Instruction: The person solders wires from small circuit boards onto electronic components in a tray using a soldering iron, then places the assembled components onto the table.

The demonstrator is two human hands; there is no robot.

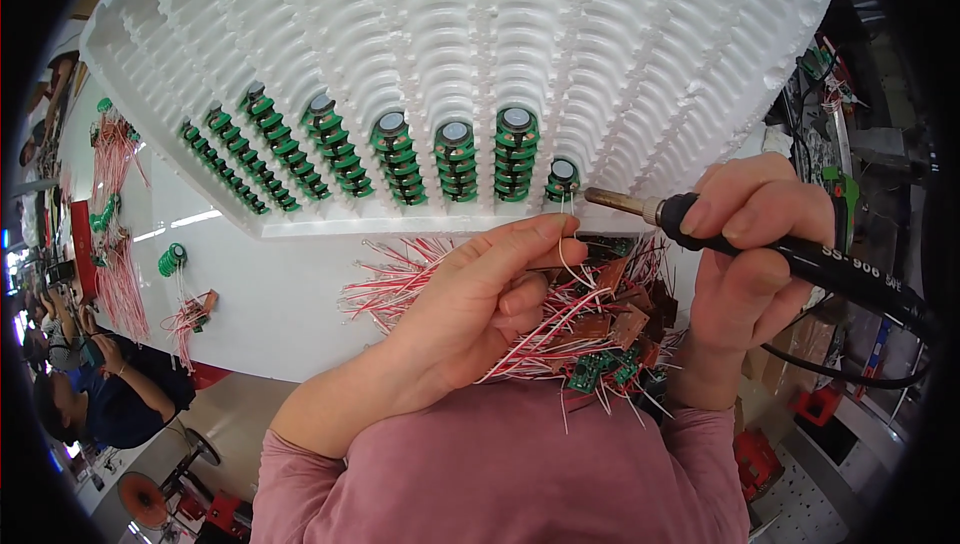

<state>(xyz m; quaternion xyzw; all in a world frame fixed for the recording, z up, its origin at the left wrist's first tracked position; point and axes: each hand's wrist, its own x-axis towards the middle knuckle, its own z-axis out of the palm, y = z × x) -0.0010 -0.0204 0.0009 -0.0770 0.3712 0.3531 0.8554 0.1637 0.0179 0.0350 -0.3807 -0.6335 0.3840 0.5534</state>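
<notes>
My right hand [755, 244] is wrapped round the black handle of a soldering iron [850, 274]. The iron's metal tip points left, close beside a small round green and black part [564, 172] seated in a white foam tray [350, 227]. I cannot tell whether the tip touches it. Just below that part, my left hand [475, 294] pinches a thin white wire [568, 249] between thumb and fingers. The wire reaches up to the part. Under and beside my left hand lies a heap of red and white wires [530, 344] with small circuit boards [590, 371].
Rows of similar green parts [457, 169] fill slots in the tray's near left. On the white table [290, 294] at left lie a green coil-like stack [172, 260] and wire bundles [120, 274]. A black cable [850, 379] loops from the iron. Another person [125, 394] sits far left.
</notes>
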